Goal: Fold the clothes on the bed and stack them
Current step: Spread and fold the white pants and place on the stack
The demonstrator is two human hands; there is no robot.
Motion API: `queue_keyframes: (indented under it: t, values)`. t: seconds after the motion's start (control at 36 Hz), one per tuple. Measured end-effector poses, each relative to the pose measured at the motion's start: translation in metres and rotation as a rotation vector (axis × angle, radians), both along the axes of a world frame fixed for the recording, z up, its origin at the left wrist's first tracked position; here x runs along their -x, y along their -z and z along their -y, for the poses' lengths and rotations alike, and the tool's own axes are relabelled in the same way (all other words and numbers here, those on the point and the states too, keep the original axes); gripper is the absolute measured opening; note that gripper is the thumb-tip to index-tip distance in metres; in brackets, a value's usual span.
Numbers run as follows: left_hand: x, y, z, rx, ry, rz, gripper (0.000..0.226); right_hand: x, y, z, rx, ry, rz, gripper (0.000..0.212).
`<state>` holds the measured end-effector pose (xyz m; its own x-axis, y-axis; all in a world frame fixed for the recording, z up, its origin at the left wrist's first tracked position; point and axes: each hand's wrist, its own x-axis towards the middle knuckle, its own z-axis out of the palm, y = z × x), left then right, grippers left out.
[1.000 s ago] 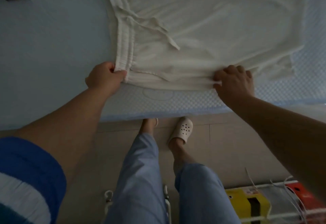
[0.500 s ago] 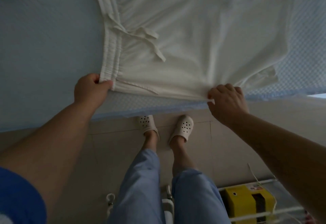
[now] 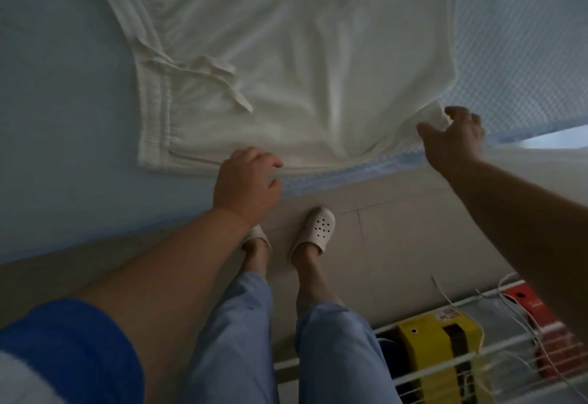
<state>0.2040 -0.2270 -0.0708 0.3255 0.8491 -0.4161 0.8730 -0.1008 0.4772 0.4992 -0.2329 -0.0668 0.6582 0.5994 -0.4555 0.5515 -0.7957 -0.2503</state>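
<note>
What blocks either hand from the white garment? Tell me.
Nothing visible. The left hand is at the near hem of the white garment on the bed; the right hand is at its right corner.

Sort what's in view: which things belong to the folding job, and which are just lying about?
Job: white shorts, bed, left hand, right hand.

Lying about: yellow box, red box, white wire rack, white cord.
</note>
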Motion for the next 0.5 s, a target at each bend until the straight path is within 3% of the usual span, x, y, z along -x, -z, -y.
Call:
queue_keyframes:
  t: [0.17, 0.33, 0.44, 0.5]
  values:
    - [-0.036, 0.028, 0.006, 0.001, 0.078, -0.070, 0.037, -0.027, 0.018, -0.012, -0.022, 0.087, -0.156, 0.028]
    - [-0.046, 0.035, 0.008, -0.095, 0.040, -0.164, 0.023, -0.045, 0.039, -0.009, -0.056, 0.173, -0.247, 0.039]
    - [-0.049, 0.033, 0.004, -0.110, 0.048, -0.169, 0.013, -0.053, 0.042, -0.004, -0.053, 0.132, -0.285, 0.016]
    - [-0.050, 0.031, 0.003, -0.121, 0.071, -0.147, 0.010, -0.057, 0.041, 0.001, -0.075, 0.113, -0.309, 0.020]
